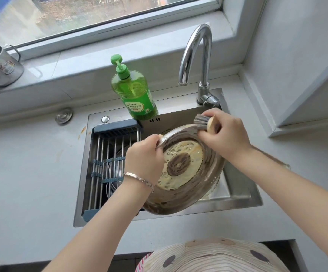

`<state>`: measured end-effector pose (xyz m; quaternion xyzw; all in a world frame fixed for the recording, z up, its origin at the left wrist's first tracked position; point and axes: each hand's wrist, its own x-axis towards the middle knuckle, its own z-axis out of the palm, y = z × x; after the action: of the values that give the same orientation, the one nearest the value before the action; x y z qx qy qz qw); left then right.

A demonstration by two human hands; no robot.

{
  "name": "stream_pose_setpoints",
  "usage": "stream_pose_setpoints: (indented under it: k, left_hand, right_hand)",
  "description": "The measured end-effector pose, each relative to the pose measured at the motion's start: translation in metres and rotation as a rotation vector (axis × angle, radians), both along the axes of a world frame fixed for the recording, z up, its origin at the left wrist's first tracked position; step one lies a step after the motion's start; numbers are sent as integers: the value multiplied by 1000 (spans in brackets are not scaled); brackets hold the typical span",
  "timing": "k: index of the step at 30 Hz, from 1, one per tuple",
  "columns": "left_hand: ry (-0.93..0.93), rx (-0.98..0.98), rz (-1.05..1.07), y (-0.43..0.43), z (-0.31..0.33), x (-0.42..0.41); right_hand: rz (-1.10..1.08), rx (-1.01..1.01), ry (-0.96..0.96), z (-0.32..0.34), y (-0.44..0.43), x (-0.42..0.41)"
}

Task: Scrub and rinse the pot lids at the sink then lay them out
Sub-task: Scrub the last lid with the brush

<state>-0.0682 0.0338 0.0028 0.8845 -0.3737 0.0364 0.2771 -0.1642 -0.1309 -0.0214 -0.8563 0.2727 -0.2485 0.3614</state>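
A large round metal pot lid (186,181), smeared with brown and yellowish grime, is held tilted over the steel sink (237,195). My left hand (145,158) grips its left rim. My right hand (225,134) holds a grey scouring cloth with a yellow sponge (204,122) and presses it on the lid's far rim. More metal lids or pots (112,173) lie in the sink's left half, under the rack, only partly seen.
A sliding wire drain rack (108,154) spans the sink's left half. A green dish-soap pump bottle (133,91) stands behind the sink, with the chrome tap (202,55) to its right, not running. A metal mug (0,65) sits on the window sill.
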Motion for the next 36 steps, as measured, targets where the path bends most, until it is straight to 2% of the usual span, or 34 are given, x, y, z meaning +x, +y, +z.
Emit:
stream_pose_setpoints:
  k: [2, 3, 4, 7, 8, 10, 12, 14, 15, 17, 19, 22, 25, 28, 30, 32, 34, 36]
  left_hand:
    - [16, -46, 46, 6, -2, 0]
    - [9, -53, 45, 6, -2, -1]
    - [-5, -44, 26, 5, -2, -2]
    - [-45, 2, -33, 0, -5, -5]
    - [-47, -1, -42, 1, -6, -4]
    - [-47, -17, -39, 5, -5, -1]
    - [-60, -43, -13, 12, -4, 1]
    - [-93, -40, -11, 15, -2, 2]
    - [-117, -28, -24, 14, -3, 1]
    - [-145, -21, -46, 13, -4, 0]
    - [-134, -56, -33, 14, -5, -1]
    - [-42, -191, 34, 20, -4, 0]
    - [175, -423, 224, 24, -1, -7]
    - [329, -604, 409, 26, -4, -15]
    - [353, -566, 376, 30, -7, -16]
    - [361, -435, 309, 34, -5, -12]
    - [335, -323, 246, 34, 3, -3]
    - [227, -211, 148, 28, 9, 8]
  right_hand:
    - [-107, 239, 126, -8, -12, -5]
    - [-107, 218, 164, -9, -12, -5]
    - [-74, 137, 171, -4, -8, -3]
    - [137, -208, 33, 19, 17, 8]
    - [154, -260, 10, 21, 22, 10]
    - [69, -160, 58, 16, 15, 8]
    - [-59, 41, 213, 4, 1, 1]
    - [-115, 89, 326, -8, -4, -3]
    - [-111, 47, 323, -8, -1, -2]
    - [-43, -127, 164, -3, 11, 3]
    - [-1, -187, 20, 4, 20, 6]
    - [-95, 78, -34, -5, 9, 3]
    - [-282, 451, 15, -32, -6, -7]
    - [-411, 588, 1, -45, -6, -12]
    - [-452, 574, -102, -39, -6, -9]
    - [-407, 478, -218, -27, -7, -6]
    - [-275, 293, -273, -14, -7, -4]
    - [-92, 53, -282, -2, -4, 1]
